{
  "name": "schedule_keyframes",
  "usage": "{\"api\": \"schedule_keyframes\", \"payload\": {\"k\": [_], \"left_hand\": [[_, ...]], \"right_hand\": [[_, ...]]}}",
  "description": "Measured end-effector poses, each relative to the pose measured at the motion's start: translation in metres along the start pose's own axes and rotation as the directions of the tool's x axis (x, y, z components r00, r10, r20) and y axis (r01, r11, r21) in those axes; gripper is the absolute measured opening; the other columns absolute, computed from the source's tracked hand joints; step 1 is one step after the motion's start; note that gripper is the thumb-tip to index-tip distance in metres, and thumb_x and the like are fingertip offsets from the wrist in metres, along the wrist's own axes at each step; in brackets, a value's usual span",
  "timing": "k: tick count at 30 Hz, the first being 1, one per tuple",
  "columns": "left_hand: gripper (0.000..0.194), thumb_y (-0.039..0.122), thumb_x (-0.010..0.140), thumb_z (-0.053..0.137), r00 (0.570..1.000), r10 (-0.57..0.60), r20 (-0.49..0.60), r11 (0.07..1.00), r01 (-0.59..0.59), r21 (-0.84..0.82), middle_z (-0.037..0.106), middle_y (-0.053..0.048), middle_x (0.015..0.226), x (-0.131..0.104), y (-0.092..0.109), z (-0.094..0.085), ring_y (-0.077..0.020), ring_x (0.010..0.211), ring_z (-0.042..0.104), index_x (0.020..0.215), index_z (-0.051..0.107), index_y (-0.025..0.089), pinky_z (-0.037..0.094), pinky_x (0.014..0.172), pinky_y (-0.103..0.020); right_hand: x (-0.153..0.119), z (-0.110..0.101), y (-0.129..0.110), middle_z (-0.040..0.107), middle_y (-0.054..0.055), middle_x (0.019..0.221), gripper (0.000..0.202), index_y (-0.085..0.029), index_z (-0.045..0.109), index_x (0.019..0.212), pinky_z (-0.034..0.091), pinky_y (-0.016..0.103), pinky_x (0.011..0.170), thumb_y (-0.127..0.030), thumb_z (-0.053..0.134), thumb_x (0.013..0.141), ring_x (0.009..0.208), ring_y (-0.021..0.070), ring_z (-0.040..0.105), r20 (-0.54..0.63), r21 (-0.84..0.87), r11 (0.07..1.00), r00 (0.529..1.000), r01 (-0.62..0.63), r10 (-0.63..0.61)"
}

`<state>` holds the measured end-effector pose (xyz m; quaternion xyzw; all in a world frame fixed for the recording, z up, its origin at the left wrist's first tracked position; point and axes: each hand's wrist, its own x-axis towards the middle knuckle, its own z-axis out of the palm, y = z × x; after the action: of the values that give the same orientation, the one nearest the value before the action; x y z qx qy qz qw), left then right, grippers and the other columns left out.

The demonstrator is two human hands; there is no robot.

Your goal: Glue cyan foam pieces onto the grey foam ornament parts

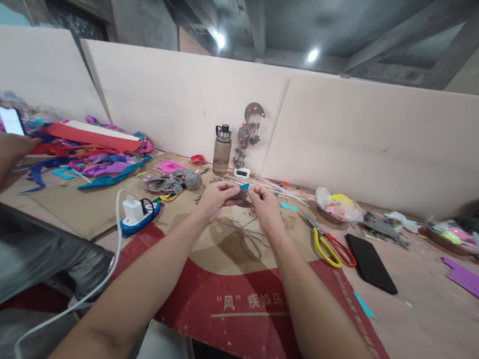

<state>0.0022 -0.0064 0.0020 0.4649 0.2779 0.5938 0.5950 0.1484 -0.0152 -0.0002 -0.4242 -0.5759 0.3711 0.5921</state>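
My left hand [216, 200] and my right hand [267, 208] meet above the middle of the mat [201, 243], fingers pinched. Between them is a small grey piece [242, 193], with a blue triangular bit [245, 186] at its top edge. What it is made of is too small to tell, and my fingertips cover both ends. Below and between my wrists, thin grey cord [253, 241] lies in loose loops. To the left of my left hand is a clump of grey felt shapes with pink dots [164, 182].
Scissors with yellow and red handles [328, 244] and a black phone [371, 263] lie to the right. A bottle [222, 151] stands at the back beside a grey moon hanging [253, 114]. A power strip [140, 218] with a white cable is left, near another person's hand [5, 144].
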Motion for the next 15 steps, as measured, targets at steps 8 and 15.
{"api": "schedule_keyframes", "payload": {"k": [8,15], "left_hand": [[0.031,0.031,0.056,0.086,0.998,-0.051,0.046,0.998,0.049,0.026,0.067,-0.003,0.075,0.005,0.001,-0.008,-0.0147,0.067,0.065,0.073,0.067,0.014,0.059,0.069,-0.033],[0.031,0.032,0.064,0.082,0.987,-0.113,0.113,0.990,0.103,0.095,0.069,-0.004,0.078,0.009,0.005,-0.015,-0.0145,0.070,0.067,0.079,0.063,0.013,0.058,0.065,-0.028]], "right_hand": [[-0.002,-0.001,-0.007,0.047,-0.005,0.061,0.025,-0.020,0.057,0.074,0.026,0.023,0.046,-0.044,0.064,0.070,0.049,0.0079,0.033,0.093,0.018,0.999,0.995,-0.037,0.035],[-0.006,-0.002,-0.017,0.044,-0.006,0.058,0.023,-0.020,0.056,0.071,0.025,0.022,0.044,-0.041,0.064,0.069,0.047,0.0069,0.032,0.170,0.047,0.997,0.984,-0.064,0.055]]}}
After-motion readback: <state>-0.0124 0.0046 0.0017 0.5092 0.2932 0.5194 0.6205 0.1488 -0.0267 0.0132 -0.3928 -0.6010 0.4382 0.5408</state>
